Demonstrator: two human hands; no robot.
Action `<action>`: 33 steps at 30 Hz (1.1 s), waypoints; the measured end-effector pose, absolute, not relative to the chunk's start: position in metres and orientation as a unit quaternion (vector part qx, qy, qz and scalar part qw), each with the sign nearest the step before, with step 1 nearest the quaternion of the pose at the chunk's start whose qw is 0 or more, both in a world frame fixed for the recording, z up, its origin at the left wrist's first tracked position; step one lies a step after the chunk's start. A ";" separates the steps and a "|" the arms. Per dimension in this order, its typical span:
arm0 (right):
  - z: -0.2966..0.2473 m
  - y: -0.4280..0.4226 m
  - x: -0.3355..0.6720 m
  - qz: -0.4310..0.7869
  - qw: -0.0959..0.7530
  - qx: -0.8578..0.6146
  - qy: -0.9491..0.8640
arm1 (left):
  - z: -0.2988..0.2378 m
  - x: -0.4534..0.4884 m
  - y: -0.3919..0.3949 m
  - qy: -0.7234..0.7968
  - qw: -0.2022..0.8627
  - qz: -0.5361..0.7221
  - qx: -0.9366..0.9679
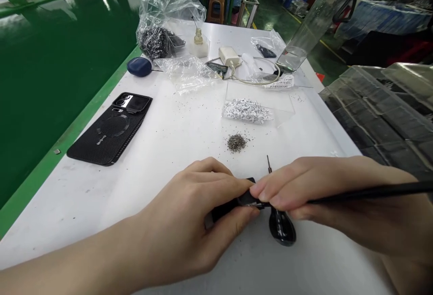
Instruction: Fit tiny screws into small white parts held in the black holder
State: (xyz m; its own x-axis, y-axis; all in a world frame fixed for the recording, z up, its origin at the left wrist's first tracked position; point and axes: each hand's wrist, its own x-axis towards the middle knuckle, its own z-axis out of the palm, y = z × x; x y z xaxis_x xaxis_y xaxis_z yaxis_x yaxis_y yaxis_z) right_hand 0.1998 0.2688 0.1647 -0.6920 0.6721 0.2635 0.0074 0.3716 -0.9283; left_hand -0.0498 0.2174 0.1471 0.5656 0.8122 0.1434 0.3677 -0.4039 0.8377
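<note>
My left hand [203,209] is closed round a small black part [248,198], thumb below and fingers above. The fingertips of my right hand [324,191] press at the right end of this part. A long thin black rod-like piece [372,192] runs out of my right hand to the right edge; whether it joins the part is hidden. Beneath my right fingers is a small screwdriver with a bulbous black handle [283,229], its thin tip pointing away. Beyond the hands lies a pile of tiny screw-like metal pieces [236,142].
A clear tray of small white pieces [248,111] sits behind the pile. A black-cased phone [111,128] lies left. Further back are plastic bags [162,24], a small bottle [198,37], a white charger [229,57] and a water bottle [307,33]. Clear-lidded trays [382,105] stand right.
</note>
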 end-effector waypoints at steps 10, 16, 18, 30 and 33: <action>0.166 0.272 0.206 0.483 0.300 -0.192 -0.799 | 0.147 -0.048 0.219 0.360 0.372 0.295 0.803; 0.162 0.274 0.202 0.474 0.319 -0.170 -0.803 | 0.142 -0.050 0.216 0.350 0.377 0.315 0.797; 0.160 0.273 0.201 0.475 0.322 -0.173 -0.801 | 0.144 -0.051 0.216 0.360 0.375 0.301 0.799; 0.167 0.282 0.222 0.162 0.382 -0.274 -0.868 | 0.141 -0.050 0.217 0.380 0.341 0.312 0.801; 0.164 0.291 0.236 0.152 0.284 -0.297 -0.899 | 0.139 -0.050 0.217 0.383 0.336 0.315 0.801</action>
State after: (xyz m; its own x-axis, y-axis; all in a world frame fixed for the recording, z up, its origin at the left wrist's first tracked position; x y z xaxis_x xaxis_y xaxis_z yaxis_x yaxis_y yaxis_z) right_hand 0.2359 0.2909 0.1642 -0.6622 0.6207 0.4198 0.4481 0.7770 -0.4421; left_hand -0.0503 0.2174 0.1385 0.5084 0.8245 0.2485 0.4012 -0.4821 0.7789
